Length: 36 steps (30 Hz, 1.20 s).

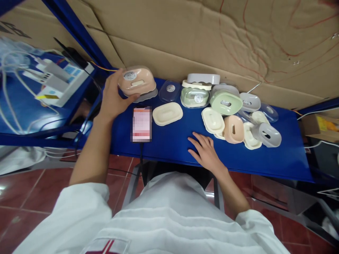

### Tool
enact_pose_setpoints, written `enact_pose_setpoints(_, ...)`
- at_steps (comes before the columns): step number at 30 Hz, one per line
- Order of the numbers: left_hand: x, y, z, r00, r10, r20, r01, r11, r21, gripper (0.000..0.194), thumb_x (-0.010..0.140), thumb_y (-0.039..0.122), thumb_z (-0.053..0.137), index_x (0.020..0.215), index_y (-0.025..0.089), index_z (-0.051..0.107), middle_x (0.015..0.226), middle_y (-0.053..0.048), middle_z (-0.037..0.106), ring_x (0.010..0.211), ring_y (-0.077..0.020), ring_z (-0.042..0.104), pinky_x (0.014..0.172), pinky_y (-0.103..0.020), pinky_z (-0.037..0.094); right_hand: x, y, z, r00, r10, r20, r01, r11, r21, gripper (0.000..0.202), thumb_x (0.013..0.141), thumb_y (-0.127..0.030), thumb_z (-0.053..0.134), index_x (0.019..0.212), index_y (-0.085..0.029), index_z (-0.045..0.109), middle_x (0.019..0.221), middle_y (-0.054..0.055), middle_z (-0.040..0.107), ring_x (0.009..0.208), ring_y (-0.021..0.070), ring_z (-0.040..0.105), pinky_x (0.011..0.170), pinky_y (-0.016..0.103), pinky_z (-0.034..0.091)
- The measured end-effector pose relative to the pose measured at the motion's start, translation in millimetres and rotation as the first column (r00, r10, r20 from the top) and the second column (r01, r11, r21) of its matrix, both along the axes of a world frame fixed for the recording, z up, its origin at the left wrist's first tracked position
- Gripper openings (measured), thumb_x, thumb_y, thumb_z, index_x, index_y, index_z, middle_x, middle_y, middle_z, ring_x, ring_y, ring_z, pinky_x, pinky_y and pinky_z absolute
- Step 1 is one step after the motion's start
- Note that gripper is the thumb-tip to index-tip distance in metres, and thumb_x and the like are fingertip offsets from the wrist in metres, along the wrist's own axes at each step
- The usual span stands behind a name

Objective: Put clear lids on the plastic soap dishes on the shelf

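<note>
At the back left of the blue table, my left hand [113, 92] grips a peach plastic box with a clear cover [140, 79], which bears a round label. Beneath that box a grey scalloped piece [146, 96] pokes out. My right hand [203, 150] rests near the table's front edge with its fingers spread, holding nothing. Between the hands lie a phone [141, 124] with a blurred screen and a cream oval tray [167, 113]. A clear cover [170, 90] with a label sits just behind the tray.
Across the blue table [169, 146], a green box under a clear cover [195, 97], a light green box [226, 102], a small peach box [234, 129], a grey box [267, 134] and several cream lids are heaped at right. A power strip [67, 83] with cables lies left. Cardboard [169, 38] stands behind.
</note>
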<state>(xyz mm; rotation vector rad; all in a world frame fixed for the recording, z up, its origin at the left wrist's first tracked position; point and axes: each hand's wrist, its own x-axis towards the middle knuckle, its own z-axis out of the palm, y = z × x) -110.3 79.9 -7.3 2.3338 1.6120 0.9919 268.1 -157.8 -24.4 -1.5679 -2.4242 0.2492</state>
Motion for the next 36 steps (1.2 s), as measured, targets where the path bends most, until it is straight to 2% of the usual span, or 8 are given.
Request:
enact_pose_setpoints(4, 8.3, -19.0, 14.4, 0.998, 0.069, 0.011, -0.069, 0.997, 0.028, 0.106, 0.090, 0.088, 0.049, 0.163, 0.013, 0.030, 0.173, -0.019, 0.035, 0.162, -0.0346, 0.032, 0.117, -0.068, 0.038, -21.1, 36.1, 15.9, 0.989, 0.141, 0.040, -0.142, 0.990, 0.016, 0.054, 0.112, -0.037, 0.046, 0.163, -0.020, 0.045, 0.174, 0.013, 0.036, 0.158, 0.0296, 0.038, 0.127, 0.052, 0.034)
enact_pose_setpoints(7, 37.2, -59.3, 21.4, 0.998, 0.060, 0.007, -0.061, 0.996, 0.066, 0.071, 0.105, 0.066, 0.047, 0.159, 0.021, 0.041, 0.167, -0.012, 0.045, 0.157, -0.0279, 0.041, 0.122, -0.059, 0.041, -37.1, 66.4, 20.3, 0.981, 0.173, 0.089, -0.177, 0.984, 0.031, 0.059, 0.111, -0.034, 0.047, 0.166, -0.015, 0.038, 0.177, 0.014, 0.030, 0.162, 0.0315, 0.031, 0.132, 0.056, 0.025)
enact_pose_setpoints(10, 78.2, -109.4, 11.7, 0.983, -0.116, -0.139, 0.108, 0.992, -0.064, 0.052, 0.109, 0.050, 0.046, 0.149, 0.018, 0.055, 0.161, -0.015, 0.053, 0.152, -0.0325, 0.048, 0.124, -0.057, 0.043, -43.3, 78.0, 17.6, 0.988, 0.122, 0.094, -0.122, 0.993, -0.008, 0.057, 0.109, -0.032, 0.049, 0.162, -0.012, 0.044, 0.174, 0.018, 0.036, 0.161, 0.0356, 0.032, 0.132, 0.063, 0.021)
enact_pose_setpoints(15, 129.6, -168.2, -13.5, 0.919, -0.280, -0.279, 0.231, 0.953, -0.195, 0.045, 0.107, 0.028, 0.050, 0.150, 0.015, 0.057, 0.166, -0.022, 0.046, 0.154, -0.0409, 0.046, 0.124, -0.063, 0.039, -13.8, 53.1, 21.6, 0.995, 0.063, -0.075, -0.064, 0.998, -0.006, 0.036, 0.113, -0.034, 0.044, 0.135, -0.022, 0.069, 0.149, 0.010, 0.066, 0.144, 0.0249, 0.056, 0.129, 0.051, 0.030)
enact_pose_setpoints(19, 146.7, -191.8, -12.4, 0.895, -0.354, -0.271, 0.310, 0.931, -0.192, 0.038, 0.104, 0.019, 0.054, 0.139, 0.022, 0.065, 0.160, -0.017, 0.055, 0.139, -0.0363, 0.061, 0.112, -0.055, 0.053, 28.0, 39.0, 24.3, 0.964, -0.256, -0.067, 0.264, 0.951, 0.161, 0.041, 0.111, -0.039, 0.047, 0.145, -0.021, 0.063, 0.148, 0.015, 0.065, 0.143, 0.0314, 0.056, 0.125, 0.056, 0.031)
enact_pose_setpoints(26, 140.1, -217.4, -17.6, 0.874, -0.428, -0.229, 0.396, 0.901, -0.176, 0.031, 0.103, 0.013, 0.056, 0.129, 0.023, 0.070, 0.154, -0.014, 0.061, 0.132, -0.0339, 0.064, 0.103, -0.051, 0.056, 58.1, 23.4, 3.9, 0.953, -0.297, 0.053, 0.282, 0.939, 0.196, 0.044, 0.110, -0.040, 0.049, 0.151, -0.027, 0.059, 0.166, 0.014, 0.049, 0.153, 0.0345, 0.045, 0.128, 0.068, 0.015)
enact_pose_setpoints(31, 133.0, -228.4, -28.5, 0.845, -0.524, -0.108, 0.504, 0.847, -0.170, 0.029, 0.105, 0.012, 0.055, 0.127, 0.023, 0.071, 0.144, -0.012, 0.069, 0.125, -0.0273, 0.068, 0.098, -0.045, 0.056, 90.8, -11.1, -3.1, 0.805, -0.588, -0.073, 0.583, 0.762, 0.282, 0.051, 0.107, -0.049, 0.055, 0.149, -0.021, 0.061, 0.144, 0.019, 0.068, 0.134, 0.0377, 0.061, 0.116, 0.062, 0.037)
enact_pose_setpoints(36, 140.7, -229.7, -35.3, 0.829, -0.555, -0.060, 0.545, 0.828, -0.130, 0.041, 0.105, 0.018, 0.061, 0.145, 0.026, 0.063, 0.154, -0.016, 0.060, 0.138, -0.0290, 0.062, 0.108, -0.047, 0.055, 77.8, -47.1, 7.6, 0.870, -0.457, -0.186, 0.491, 0.834, 0.250, 0.040, 0.109, -0.034, 0.049, 0.146, -0.026, 0.062, 0.139, 0.012, 0.073, 0.130, 0.0300, 0.067, 0.122, 0.056, 0.035)
